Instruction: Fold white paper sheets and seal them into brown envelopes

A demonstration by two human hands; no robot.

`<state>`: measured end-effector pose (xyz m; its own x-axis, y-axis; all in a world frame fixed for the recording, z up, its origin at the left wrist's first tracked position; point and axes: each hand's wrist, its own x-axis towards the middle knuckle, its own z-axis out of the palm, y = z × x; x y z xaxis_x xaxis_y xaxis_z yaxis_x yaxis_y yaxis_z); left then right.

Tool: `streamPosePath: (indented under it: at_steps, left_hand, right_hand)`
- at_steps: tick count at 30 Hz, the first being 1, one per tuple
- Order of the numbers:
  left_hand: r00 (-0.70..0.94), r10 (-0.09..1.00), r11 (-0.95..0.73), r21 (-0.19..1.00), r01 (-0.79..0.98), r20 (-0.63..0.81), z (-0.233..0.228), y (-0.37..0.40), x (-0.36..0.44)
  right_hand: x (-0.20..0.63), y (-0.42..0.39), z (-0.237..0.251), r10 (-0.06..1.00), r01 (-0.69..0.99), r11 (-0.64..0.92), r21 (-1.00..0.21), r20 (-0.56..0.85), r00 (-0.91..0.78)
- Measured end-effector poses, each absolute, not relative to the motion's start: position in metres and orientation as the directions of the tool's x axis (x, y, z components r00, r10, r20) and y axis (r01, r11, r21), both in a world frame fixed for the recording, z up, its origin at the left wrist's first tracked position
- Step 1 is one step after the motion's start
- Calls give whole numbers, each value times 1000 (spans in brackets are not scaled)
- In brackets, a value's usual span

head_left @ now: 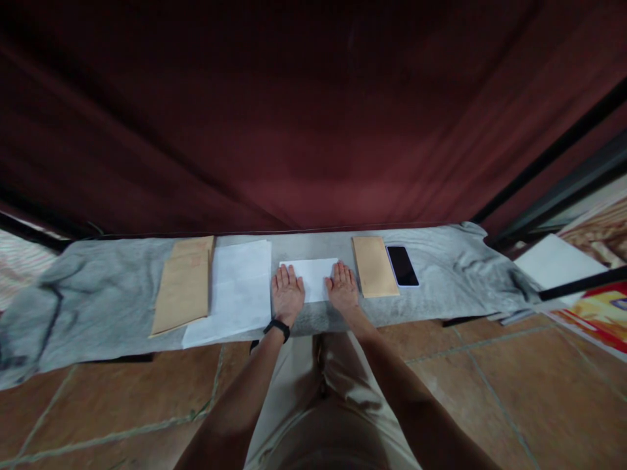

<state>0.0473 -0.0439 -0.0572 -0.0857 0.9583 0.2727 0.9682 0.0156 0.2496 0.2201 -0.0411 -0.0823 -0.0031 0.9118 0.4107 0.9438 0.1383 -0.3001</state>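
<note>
On the grey cloth-covered bench (431, 261), a small white folded paper sheet (311, 275) is lying flat, its long axis running left to right. The left hand (288, 294) and right hand (342, 288) are pressing down on its ends, palms flat, fingers spread, gripping nothing. Uneven pressure could be skewing the sheet or wrinkling the cloth beneath.

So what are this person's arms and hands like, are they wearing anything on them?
Both arms are bare, with no sleeves and no gloves. The left hand has a black band, perhaps a watch, around its wrist. The right hand shows nothing on its wrist or fingers.
</note>
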Motion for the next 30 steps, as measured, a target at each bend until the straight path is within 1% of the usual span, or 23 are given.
streamPosePath:
  at_steps: [2, 4, 7, 9, 12, 16, 22, 26, 30]
  left_hand:
    - [-87, 953, 13, 246, 969, 291, -59, -44, 47]
    - [-87, 952, 16, 239, 971, 294, -60, -43, 47]
    - [-88, 954, 21, 229, 973, 287, -60, -43, 48]
    - [-80, 955, 15, 225, 974, 286, -58, -44, 47]
    - [-74, 953, 9, 216, 976, 294, -56, -45, 47]
    - [-93, 946, 24, 217, 976, 311, -54, -45, 46]
    - [-134, 943, 64, 231, 971, 304, -56, -61, 49]
    - [-180, 963, 124, 263, 957, 200, -55, -81, 51]
    - [-232, 968, 184, 366, 912, 91, -52, -81, 43]
  right_hand:
    - [219, -53, -80, 911, 944, 146, -295, 413, -12]
    - [215, -66, -76, 917, 942, 196, -271, 392, -78]
    - [208, -84, -72, 911, 919, 312, -242, 350, -218]
    - [206, -92, -70, 910, 913, 332, -237, 334, -245]
    - [209, -100, -70, 915, 927, 297, -229, 346, -208]
    - [216, -109, -73, 906, 942, 251, -223, 397, -148]
    - [219, -115, -74, 891, 949, 229, -217, 439, -115]
    - [218, -115, -75, 881, 946, 237, -219, 459, -114]
    - [219, -114, -75, 886, 942, 244, -230, 449, -120]
